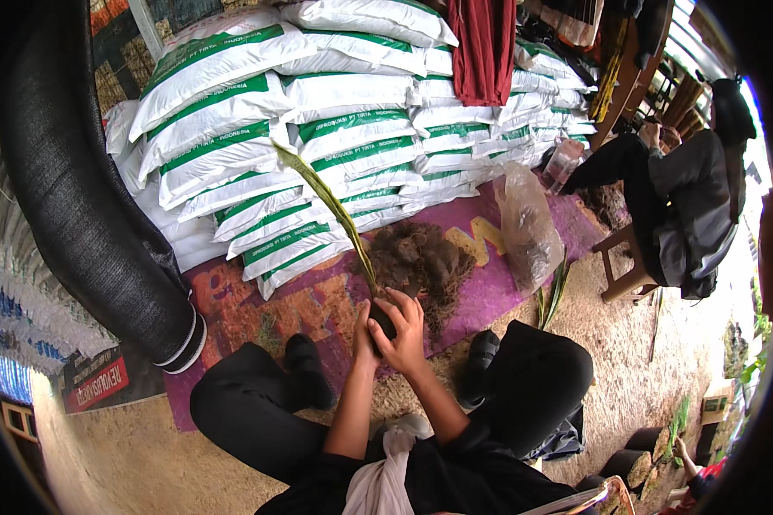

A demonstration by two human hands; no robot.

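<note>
Between my two hands is a dark rounded clump (384,322), seemingly the root ball of a plant. One long, narrow, yellow-green leaf (339,213) rises from it and leans to the far left. My left hand (363,336) cups the clump's left side. Over its top and right side curl the fingers of my right hand (401,328). Much of the clump is hidden by my fingers. Just beyond my hands lies a loose heap of brown fibre (429,257) on a purple printed sheet (477,302).
White and green sacks (352,133) are stacked behind the sheet. A clear plastic bag (528,227) stands right of the fibre, beside another leafy plant (555,293). A large black roll (77,172) leans at left. Another person (691,202) sits on a brown stool (627,257) at right.
</note>
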